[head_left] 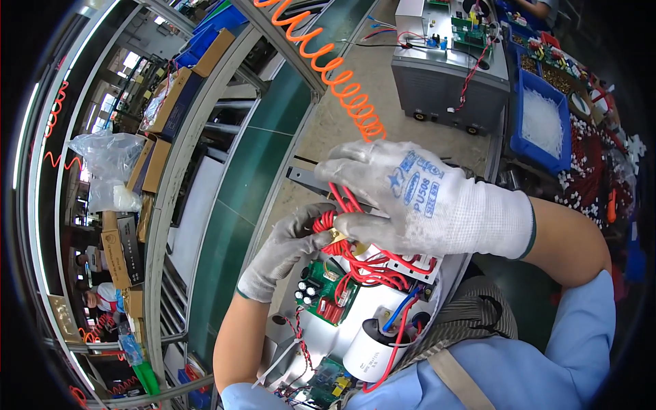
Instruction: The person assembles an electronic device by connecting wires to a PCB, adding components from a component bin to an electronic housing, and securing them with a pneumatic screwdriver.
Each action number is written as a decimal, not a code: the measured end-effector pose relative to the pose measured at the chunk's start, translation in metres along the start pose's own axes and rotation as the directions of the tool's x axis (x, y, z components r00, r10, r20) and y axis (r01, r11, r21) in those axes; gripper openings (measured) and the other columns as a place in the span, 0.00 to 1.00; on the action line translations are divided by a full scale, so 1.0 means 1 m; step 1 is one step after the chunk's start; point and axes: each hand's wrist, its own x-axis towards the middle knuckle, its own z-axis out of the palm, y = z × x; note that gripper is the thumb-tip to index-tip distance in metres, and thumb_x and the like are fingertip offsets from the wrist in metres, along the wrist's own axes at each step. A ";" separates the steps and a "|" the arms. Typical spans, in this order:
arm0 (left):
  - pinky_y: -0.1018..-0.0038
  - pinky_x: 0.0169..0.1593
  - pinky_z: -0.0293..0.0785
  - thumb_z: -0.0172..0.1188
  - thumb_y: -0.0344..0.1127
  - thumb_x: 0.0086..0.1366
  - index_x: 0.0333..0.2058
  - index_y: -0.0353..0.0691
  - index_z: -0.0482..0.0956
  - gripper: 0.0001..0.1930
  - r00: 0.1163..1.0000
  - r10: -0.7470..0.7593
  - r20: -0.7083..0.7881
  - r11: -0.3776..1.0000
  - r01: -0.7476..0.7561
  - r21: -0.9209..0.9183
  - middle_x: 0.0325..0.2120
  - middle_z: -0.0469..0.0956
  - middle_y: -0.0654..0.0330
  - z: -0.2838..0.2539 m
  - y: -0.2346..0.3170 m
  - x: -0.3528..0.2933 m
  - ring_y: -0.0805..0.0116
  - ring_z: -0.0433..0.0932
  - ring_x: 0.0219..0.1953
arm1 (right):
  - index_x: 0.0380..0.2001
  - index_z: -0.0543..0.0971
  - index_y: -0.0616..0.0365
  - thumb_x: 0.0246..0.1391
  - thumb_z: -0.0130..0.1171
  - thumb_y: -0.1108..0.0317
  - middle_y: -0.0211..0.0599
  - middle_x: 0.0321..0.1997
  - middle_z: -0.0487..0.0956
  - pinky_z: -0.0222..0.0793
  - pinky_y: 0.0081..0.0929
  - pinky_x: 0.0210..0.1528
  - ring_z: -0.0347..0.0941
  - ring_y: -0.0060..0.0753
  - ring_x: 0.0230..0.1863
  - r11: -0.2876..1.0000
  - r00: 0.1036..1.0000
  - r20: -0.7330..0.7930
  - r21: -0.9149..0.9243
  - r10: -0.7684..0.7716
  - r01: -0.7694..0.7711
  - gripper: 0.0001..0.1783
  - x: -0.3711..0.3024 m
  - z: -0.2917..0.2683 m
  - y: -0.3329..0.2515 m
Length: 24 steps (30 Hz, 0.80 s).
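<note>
My two hands wear white gloves with grey coated palms and meet over an opened metal unit in front of me. My left hand [290, 242] is closed around a coil of red wire [335, 246] wound about a yellowish core. From above, my right hand [417, 198] curls its fingers round the red wire where it loops up from the coil. Part of the coil is hidden by the fingers. Nearer me, the unit holds a green circuit board [326, 295], more red wires [376, 273] and a large white cylindrical capacitor [372, 352] with blue and red leads.
A second grey metal unit [451, 99] with boards on top stands at the far right. Beside it is a blue bin [564, 147] of clear strips. An orange coiled hose [335, 72] hangs ahead. Left are a metal frame [184, 143], cardboard boxes [123, 253] and a plastic bag [109, 164].
</note>
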 end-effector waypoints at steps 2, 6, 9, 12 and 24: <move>0.75 0.50 0.76 0.69 0.36 0.60 0.62 0.33 0.66 0.34 0.999 0.028 -0.025 0.999 -0.029 -0.043 0.50 0.77 0.59 -0.001 -0.007 -0.004 0.71 0.77 0.50 | 0.56 0.70 0.61 0.56 0.60 0.55 0.55 0.56 0.73 0.68 0.47 0.58 0.73 0.55 0.56 1.000 1.000 0.008 -0.011 0.002 -0.002 0.29 0.001 0.003 -0.004; 0.80 0.42 0.76 0.69 0.37 0.60 0.59 0.34 0.69 0.31 0.998 0.050 -0.033 0.996 -0.047 0.071 0.48 0.77 0.61 -0.006 -0.009 -0.007 0.76 0.77 0.44 | 0.56 0.71 0.61 0.56 0.60 0.53 0.55 0.55 0.74 0.70 0.45 0.56 0.74 0.52 0.55 0.992 0.998 -0.049 -0.124 -0.025 0.019 0.30 -0.001 0.003 -0.011; 0.83 0.37 0.73 0.68 0.37 0.61 0.58 0.34 0.71 0.28 0.997 0.072 -0.039 0.991 -0.067 0.118 0.46 0.76 0.64 -0.001 -0.005 -0.006 0.79 0.75 0.39 | 0.55 0.72 0.62 0.56 0.60 0.53 0.53 0.53 0.75 0.72 0.44 0.53 0.75 0.51 0.53 0.983 1.000 0.012 -0.182 -0.008 0.010 0.30 0.002 0.000 -0.010; 0.85 0.32 0.68 0.65 0.36 0.62 0.56 0.33 0.73 0.25 0.996 0.085 0.009 0.986 -0.086 0.142 0.43 0.73 0.68 0.000 -0.002 0.003 0.82 0.73 0.34 | 0.54 0.72 0.62 0.55 0.60 0.54 0.53 0.53 0.75 0.72 0.44 0.53 0.75 0.51 0.53 0.986 1.000 0.028 -0.165 0.013 -0.008 0.29 0.001 -0.003 -0.007; 0.78 0.43 0.73 0.60 0.29 0.57 0.44 0.30 0.78 0.16 0.981 0.191 -0.035 0.924 -0.167 0.344 0.39 0.78 0.63 -0.010 -0.030 0.005 0.74 0.76 0.41 | 0.21 0.80 0.48 0.42 0.61 0.62 0.25 0.28 0.79 0.72 0.37 0.44 0.77 0.31 0.37 0.617 0.888 0.195 -0.657 -0.417 0.434 0.05 0.017 0.026 -0.036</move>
